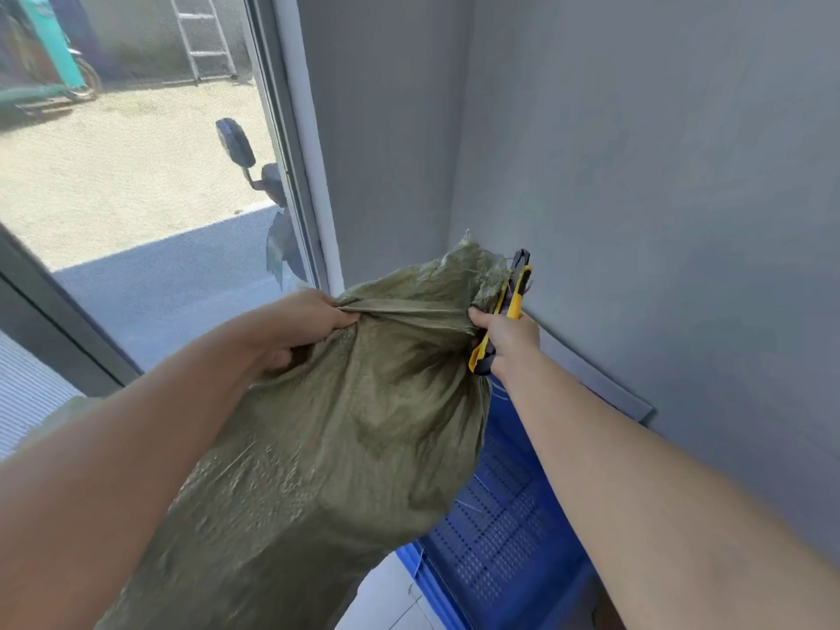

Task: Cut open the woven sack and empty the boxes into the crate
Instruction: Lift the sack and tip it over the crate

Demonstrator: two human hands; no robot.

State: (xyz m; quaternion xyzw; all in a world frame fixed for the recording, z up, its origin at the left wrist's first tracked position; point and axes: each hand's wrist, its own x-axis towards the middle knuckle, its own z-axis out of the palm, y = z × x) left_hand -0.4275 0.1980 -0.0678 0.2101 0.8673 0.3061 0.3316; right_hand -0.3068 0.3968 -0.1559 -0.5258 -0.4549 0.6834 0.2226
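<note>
An olive-green woven sack (345,438) hangs lifted in front of me, its lower end out of frame at the bottom left. My left hand (304,329) grips a bunched fold of the sack's upper left edge. My right hand (509,338) holds a yellow and black utility knife (504,311) and also pinches the sack's upper right corner. The knife points up past the sack's frayed tip. A blue perforated plastic crate (504,529) stands below and to the right of the sack, partly hidden by it. No boxes are visible.
A grey wall (636,175) closes the right side and forms a corner behind the sack. On the left is a glass door or window (136,175) with a paved yard, a scooter mirror and a ladder outside. Pale floor tile (386,597) shows beside the crate.
</note>
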